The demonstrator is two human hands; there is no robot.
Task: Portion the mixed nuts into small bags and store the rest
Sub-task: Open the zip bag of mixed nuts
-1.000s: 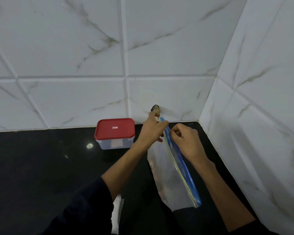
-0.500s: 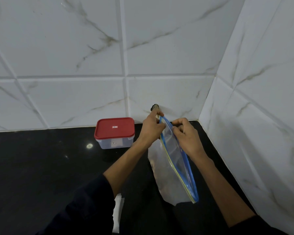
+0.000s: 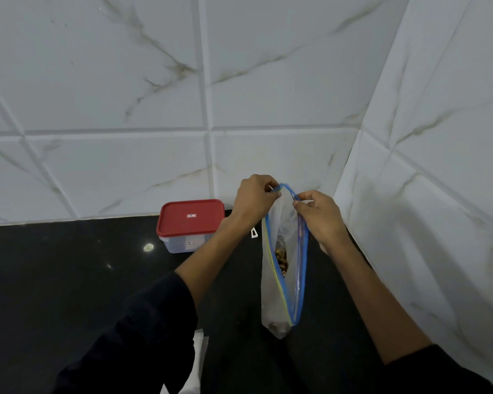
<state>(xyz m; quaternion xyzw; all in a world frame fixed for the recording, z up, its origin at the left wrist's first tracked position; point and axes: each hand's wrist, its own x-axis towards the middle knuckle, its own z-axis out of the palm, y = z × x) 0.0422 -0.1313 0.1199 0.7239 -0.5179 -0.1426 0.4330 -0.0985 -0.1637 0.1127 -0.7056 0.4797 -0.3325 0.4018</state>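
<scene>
Head view: my left hand (image 3: pixel 254 199) and right hand (image 3: pixel 320 216) pinch the limp clear blue-zippered bag (image 3: pixel 271 294) at its rim; the nuts (image 3: pixel 281 255) probably weigh it down.

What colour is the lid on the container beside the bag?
Red, with a small label at its centre: the lid shows plainly in the head view.
</scene>
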